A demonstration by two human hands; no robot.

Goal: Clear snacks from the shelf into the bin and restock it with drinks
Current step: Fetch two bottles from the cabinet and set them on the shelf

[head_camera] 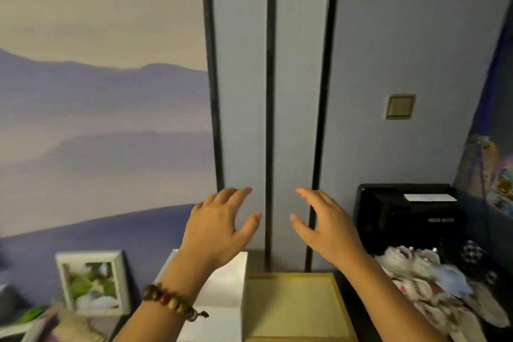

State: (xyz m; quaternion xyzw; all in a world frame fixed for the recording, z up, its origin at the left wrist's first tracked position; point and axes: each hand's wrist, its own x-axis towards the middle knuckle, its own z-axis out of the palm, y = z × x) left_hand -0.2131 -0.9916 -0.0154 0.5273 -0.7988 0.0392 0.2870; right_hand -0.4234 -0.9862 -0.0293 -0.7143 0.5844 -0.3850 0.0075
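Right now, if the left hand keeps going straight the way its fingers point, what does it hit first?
Probably the pale grey wall panel between the dark vertical strips. The open, empty left hand points up and forward at it, with nothing visible in between. Depth to the wall is unclear from this single view.

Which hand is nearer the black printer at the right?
The right hand. It hovers open just left of the black printer, apart from it. The left hand, also open and empty, hovers farther left, beyond the right hand, above the white box.
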